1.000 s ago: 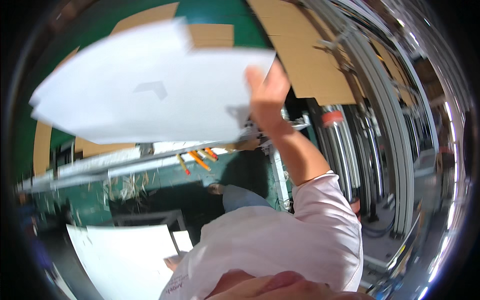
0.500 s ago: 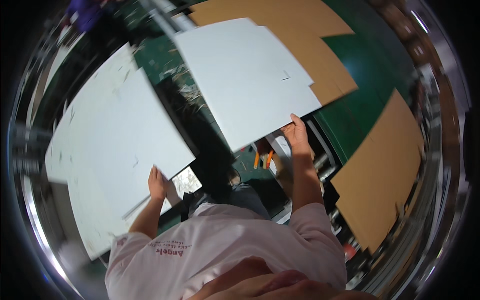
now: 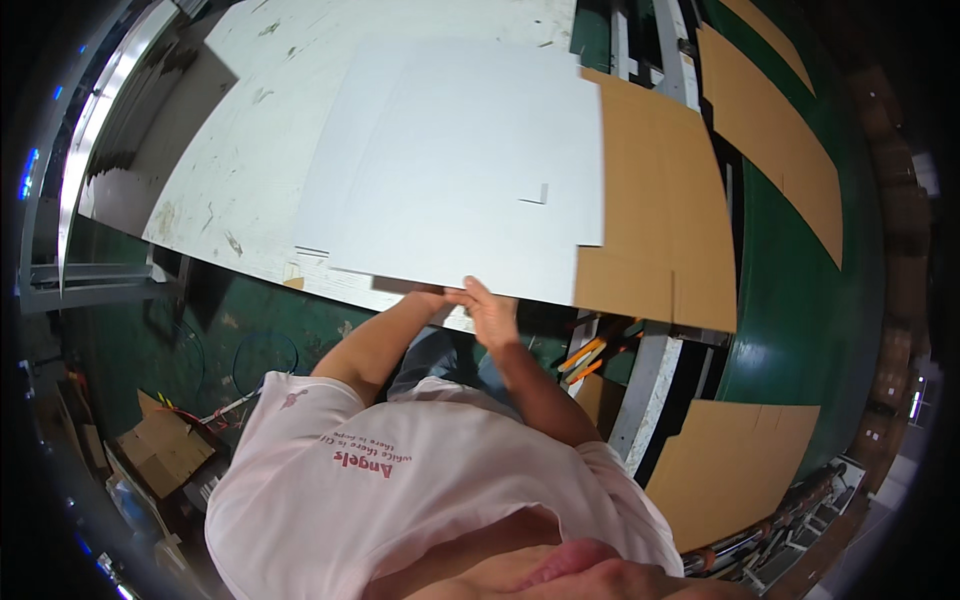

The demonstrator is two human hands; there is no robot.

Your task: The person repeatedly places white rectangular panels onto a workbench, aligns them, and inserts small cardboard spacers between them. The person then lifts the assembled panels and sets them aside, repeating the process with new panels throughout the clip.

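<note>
A large white cardboard sheet [image 3: 460, 160] with stepped corners and a small L-shaped slit lies in front of me, over a white tabletop [image 3: 250, 120]. My right hand [image 3: 490, 310] pinches its near edge, thumb on top and fingers below. Close beside it, my left hand [image 3: 432, 301] is at the same edge. Its fingers are largely hidden by the sheet and the right hand. A brown cardboard sheet [image 3: 660, 190] with a slot in its near edge extends from the white sheet's right side. I cannot tell whether the two are joined.
A green surface [image 3: 790, 330] on the right bears more brown sheets [image 3: 785, 130], with another brown sheet [image 3: 730, 470] nearer me. Orange-handled tools [image 3: 590, 355] sit below the brown sheet's near edge. Cardboard scraps [image 3: 165, 445] and a blue cable [image 3: 265, 355] are at lower left.
My view has turned left. The white sheet in my right hand has moved left over the white tabletop. My hands, wide apart before, are now close together at its near edge.
</note>
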